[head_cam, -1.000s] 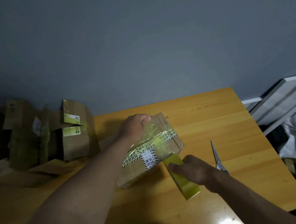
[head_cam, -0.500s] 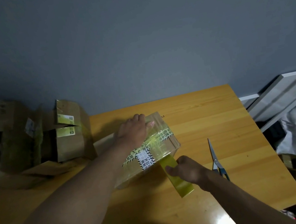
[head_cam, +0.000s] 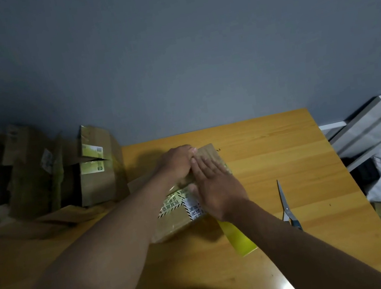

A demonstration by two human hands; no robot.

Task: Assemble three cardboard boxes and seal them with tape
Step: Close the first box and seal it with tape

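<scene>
From the head camera, a cardboard box lies on the wooden table, slightly left of the table's middle. The right hand lies flat on the box's top with straight fingers spread, pressing down and gripping nothing. The left hand rests on the box's far end, its fingers bent over the top against the right fingertips; whether it grips the edge cannot be told. Across the box runs a band of tape with black-and-white hazard stripes and black characters (too blurred to read), and a white label with dark print beside it, likewise illegible. A yellow-green strip sticks out from under the right wrist onto the table. Scissors lie just right of the right forearm, blades pointing away. At the table's left end stands a heap of other cardboard boxes, two bearing yellow-green stickers whose print cannot be made out.
</scene>
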